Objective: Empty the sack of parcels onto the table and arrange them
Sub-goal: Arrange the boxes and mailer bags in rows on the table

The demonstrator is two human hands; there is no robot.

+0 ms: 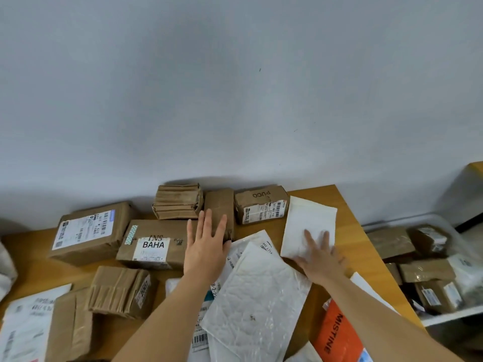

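Parcels already out on table (347, 223), half sorted; left hand (206, 246) flat on brown box (219, 205), right hand (320, 254) flat, pressing white mailer (308, 218) beside it.

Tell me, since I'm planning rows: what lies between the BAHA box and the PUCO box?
Head view: a plain brown parcel, with the left hand resting flat on its near end.

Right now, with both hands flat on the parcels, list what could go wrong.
1. The right hand presses a white mailer lying near the table edge; a push outward could slide it off.
2. The left hand rests on a narrow brown box wedged between others; shoving it may knock the PUCO box askew.
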